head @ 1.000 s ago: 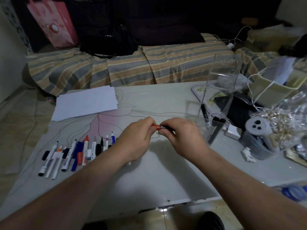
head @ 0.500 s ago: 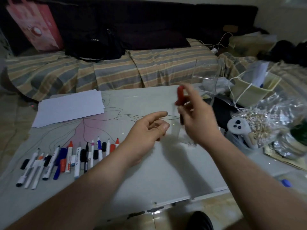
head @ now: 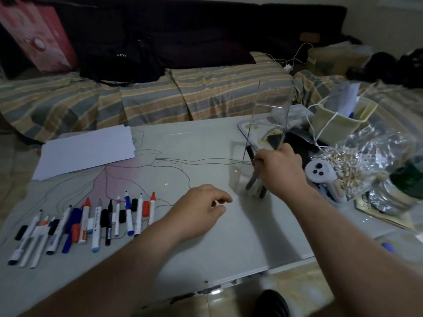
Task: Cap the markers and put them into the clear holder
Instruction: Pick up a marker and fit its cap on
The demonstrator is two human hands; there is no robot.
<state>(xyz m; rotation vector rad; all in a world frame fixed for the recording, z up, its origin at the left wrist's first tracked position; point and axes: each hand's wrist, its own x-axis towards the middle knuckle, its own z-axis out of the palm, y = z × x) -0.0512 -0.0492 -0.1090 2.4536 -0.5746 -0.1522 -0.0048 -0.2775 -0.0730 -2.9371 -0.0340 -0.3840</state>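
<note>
The tall clear holder [head: 263, 124] stands on the white table [head: 206, 248] at the right. A black marker [head: 250, 154] leans inside it. My right hand [head: 280, 172] is at the holder's lower part with its fingers curled; a dark marker shaft [head: 251, 183] points down from under them to the holder's floor. My left hand [head: 201, 211] hovers palm down over the table's middle and holds nothing. At the left lies a row of several markers [head: 96, 221], most uncapped, with loose caps [head: 134, 205] among them.
White paper sheets [head: 87, 149] lie at the back left. Right of the holder sit a white controller [head: 320, 172], a crinkled plastic bag [head: 366, 161] and a cream basket [head: 341, 124]. A striped sofa [head: 160, 94] runs behind the table.
My right hand carried the red-capped marker from the table's middle up and then down into the holder. My left hand let go of it and sank toward the table.
</note>
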